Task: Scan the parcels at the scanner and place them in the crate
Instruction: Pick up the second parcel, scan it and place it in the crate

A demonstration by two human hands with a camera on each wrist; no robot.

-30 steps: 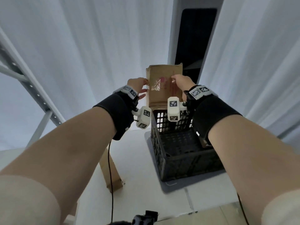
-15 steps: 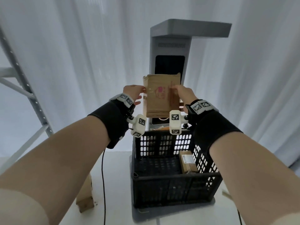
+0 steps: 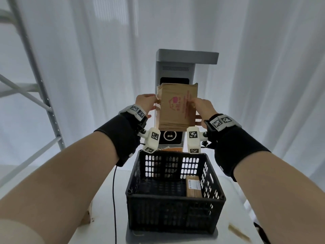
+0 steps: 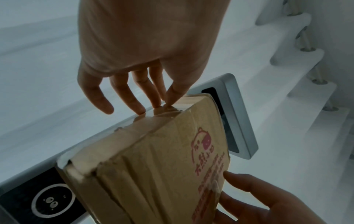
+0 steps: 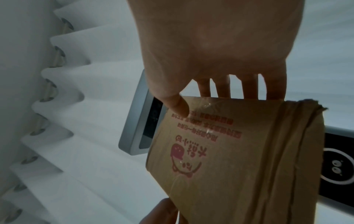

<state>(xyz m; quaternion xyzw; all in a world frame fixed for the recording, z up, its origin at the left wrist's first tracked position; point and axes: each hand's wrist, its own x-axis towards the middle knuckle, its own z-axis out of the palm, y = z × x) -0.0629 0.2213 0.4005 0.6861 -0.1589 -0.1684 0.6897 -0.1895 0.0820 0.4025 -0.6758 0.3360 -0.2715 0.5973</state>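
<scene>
Before one scanner (image 3: 175,74), both hands' grips hold one parcel (image 3: 177,110) above one crate (image 3: 174,205).

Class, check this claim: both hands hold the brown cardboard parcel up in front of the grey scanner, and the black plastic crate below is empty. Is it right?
Not quite. The black plastic crate already holds a small brown labelled box, as the head view shows. The rest stands.

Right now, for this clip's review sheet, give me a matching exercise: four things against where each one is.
Things:
1. cardboard parcel
2. small labelled parcel
3. black crate
4. scanner

Places:
A. inside the crate, at its right wall
B. standing behind the crate
C. held upright between the left hand and the right hand
D. on the white table, nearest the camera

Pairs: 1-C, 2-A, 3-D, 4-B
</scene>
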